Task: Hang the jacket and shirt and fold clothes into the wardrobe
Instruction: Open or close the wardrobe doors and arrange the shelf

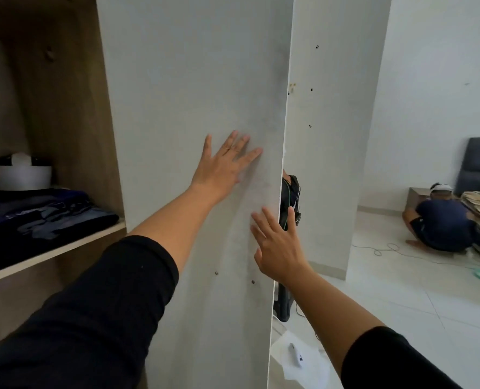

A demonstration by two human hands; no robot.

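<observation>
Hands first: our left hand (225,161) lies flat and released on the wardrobe door (193,108), our right hand (278,242) splayed at its free edge, grasping nothing. We judge we're swinging it; push evenly, fingers off the edge. Folded clothes (45,214) sit on the shelf (64,248) inside. No writing is readable

A wardrobe door (193,108) stands in the middle, with the left hand (222,167) flat on it and the right hand (278,245) lower, at its right edge. Left of the door, folded clothes (45,214) lie on a wardrobe shelf (64,248), a cap (19,175) behind them. Far right, a person (440,223) crouches on the floor (401,299) before a sofa (477,164).
</observation>
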